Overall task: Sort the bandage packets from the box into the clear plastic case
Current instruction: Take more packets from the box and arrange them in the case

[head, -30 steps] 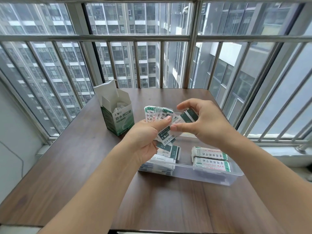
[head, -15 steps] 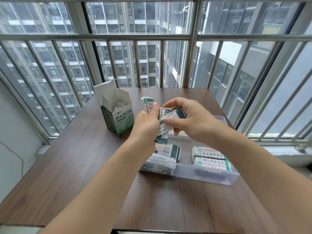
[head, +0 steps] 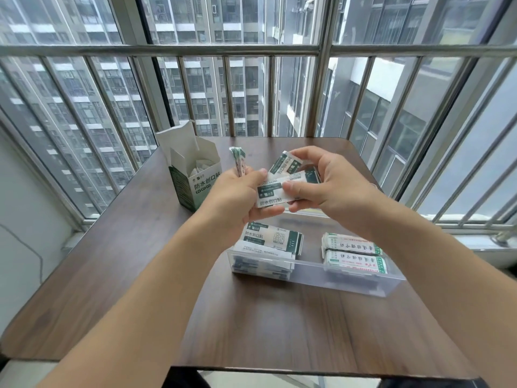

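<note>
An opened green-and-white box [head: 195, 180] stands upright at the far left of the dark wooden bench [head: 112, 275], its top flaps raised and white packets showing inside. Just to its right the left hand [head: 232, 194] is raised above the bench, its fingers curled round a thin upright bundle of bandage packets [head: 238, 161], the thumb pressing on a fan of wider packets [head: 282, 186]. The right hand [head: 330, 189] pinches that same fan from the other side. Below both hands lies the clear plastic case [head: 349, 278], holding a stack of green-edged packets [head: 268, 242] at its left end and two red-lettered bundles [head: 352, 253] towards its right.
</note>
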Tool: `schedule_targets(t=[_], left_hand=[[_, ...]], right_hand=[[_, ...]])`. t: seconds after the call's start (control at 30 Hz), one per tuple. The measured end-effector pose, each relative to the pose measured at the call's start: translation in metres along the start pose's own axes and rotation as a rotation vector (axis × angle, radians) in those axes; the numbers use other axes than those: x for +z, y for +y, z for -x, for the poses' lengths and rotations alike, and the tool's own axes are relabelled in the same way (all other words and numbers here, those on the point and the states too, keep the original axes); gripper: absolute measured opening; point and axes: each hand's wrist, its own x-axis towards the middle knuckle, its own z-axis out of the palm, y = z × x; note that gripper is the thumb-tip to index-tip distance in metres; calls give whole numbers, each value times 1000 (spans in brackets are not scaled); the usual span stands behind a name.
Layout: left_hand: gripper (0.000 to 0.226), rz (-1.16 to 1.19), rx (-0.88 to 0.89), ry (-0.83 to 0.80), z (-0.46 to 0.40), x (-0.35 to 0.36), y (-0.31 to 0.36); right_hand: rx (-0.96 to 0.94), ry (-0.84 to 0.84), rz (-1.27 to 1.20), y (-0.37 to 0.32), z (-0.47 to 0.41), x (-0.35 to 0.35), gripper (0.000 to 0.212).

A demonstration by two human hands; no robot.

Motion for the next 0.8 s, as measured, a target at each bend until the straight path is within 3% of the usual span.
schedule_targets(t=[0.17,0.27,0.37,0.5,0.63,0.7,0.8], left_hand=[[2,-204,-52,-85,1,-6,8],[10,-352,-44,-140,3,-8,11],[5,-438,-33,-178,3,-7,13],[6,-504,17,-159,-1,-6,7],[19,-330,-35,-153,0,-6,-2],[17,-287,-43,-124,1,-6,-6],[13,-461,27,-36,-3,-9,-10]], right_hand=[[1,-84,156,-3,1,-2,55],[15,-148,326,-6,0,-8,66],[57,-223,310,-6,-1,-10,48],[72,-182,235,3,-2,-6,34],[41,-45,73,16,-1,-2,26],[46,-36,134,21,1,0,23],[-1,-63,461,23,2,2,18]])
